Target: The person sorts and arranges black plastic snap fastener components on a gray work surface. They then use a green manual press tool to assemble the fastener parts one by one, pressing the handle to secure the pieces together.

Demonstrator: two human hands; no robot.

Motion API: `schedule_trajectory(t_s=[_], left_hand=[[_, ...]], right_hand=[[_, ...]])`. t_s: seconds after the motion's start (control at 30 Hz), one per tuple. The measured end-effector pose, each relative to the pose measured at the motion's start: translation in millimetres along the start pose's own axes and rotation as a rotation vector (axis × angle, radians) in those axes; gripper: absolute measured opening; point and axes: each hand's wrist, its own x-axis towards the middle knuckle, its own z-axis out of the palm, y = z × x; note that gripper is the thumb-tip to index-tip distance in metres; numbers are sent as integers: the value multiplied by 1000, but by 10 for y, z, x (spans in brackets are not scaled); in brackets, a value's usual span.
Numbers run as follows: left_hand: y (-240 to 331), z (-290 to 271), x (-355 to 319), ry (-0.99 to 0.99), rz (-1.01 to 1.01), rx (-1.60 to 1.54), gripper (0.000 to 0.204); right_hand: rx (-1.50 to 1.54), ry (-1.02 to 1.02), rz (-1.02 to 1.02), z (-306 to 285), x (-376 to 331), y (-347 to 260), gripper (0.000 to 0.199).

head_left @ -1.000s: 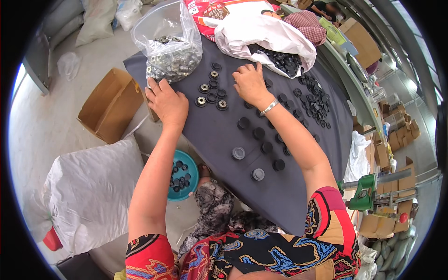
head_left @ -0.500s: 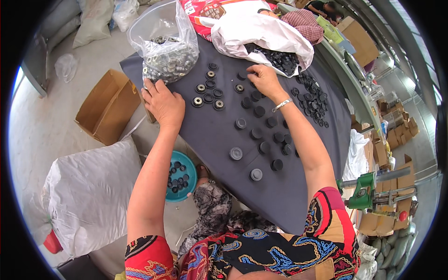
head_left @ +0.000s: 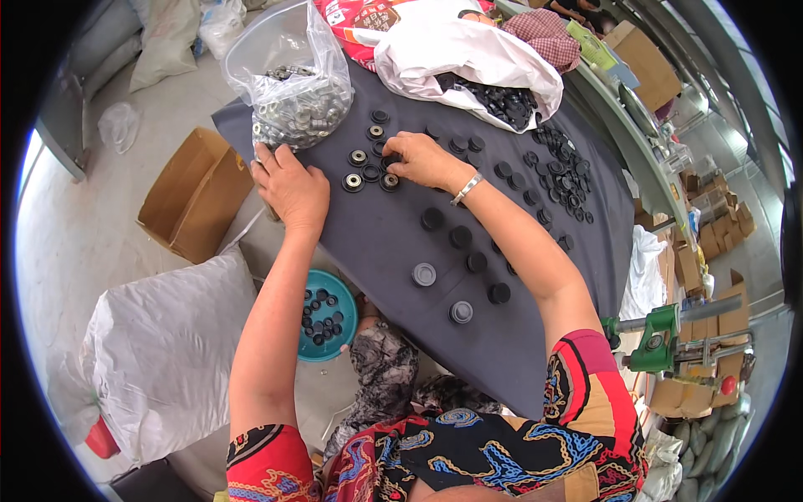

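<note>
My right hand (head_left: pixel 425 161) is over the left part of the dark tabletop, thumb and fingers pinched on a small black cap (head_left: pixel 390 160), mostly hidden by the fingers. Around it lie black rings and black caps with shiny metal centres, one such cap (head_left: pixel 353 181) standing clear on the left. At the table's left edge my left hand (head_left: pixel 293 192) has its fingers apart. Its fingertips reach the bottom of a clear plastic bag (head_left: pixel 330 46) full of small metal pieces. Whether they grip any piece cannot be made out.
Loose black caps (head_left: pixel 460 237) are scattered over the dark cloth (head_left: pixel 376 243). A white sack (head_left: pixel 410 58) spills small black parts at the back. Below left are a cardboard box (head_left: pixel 180 201), a teal basin (head_left: pixel 345 293) and a stuffed white sack (head_left: pixel 167 343); a green metal tool (head_left: pixel 655 339) stands right.
My right hand has moved left, from beside the black caps near the spilling sack to the rings and metal-centred caps. My left hand stays almost in place.
</note>
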Motion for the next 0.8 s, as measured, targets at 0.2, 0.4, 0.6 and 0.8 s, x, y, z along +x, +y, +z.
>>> schedule_trajectory(t_s=[0.2,0.4,0.6,0.8], left_hand=[[14,-18,0,-6,-2,-7,47],[8,-16,5,3,5,-11,45],[29,-27,-8,11,7,-14,45],[9,-14,-7,23,9,-12,45]], right_hand=[[-21,88,94,79,26,-45,24],[-53,244,184,109,-21,-70,23],[-58,305,196,114,-178,-100,22],[-158,204,128,62,-304,45,22]])
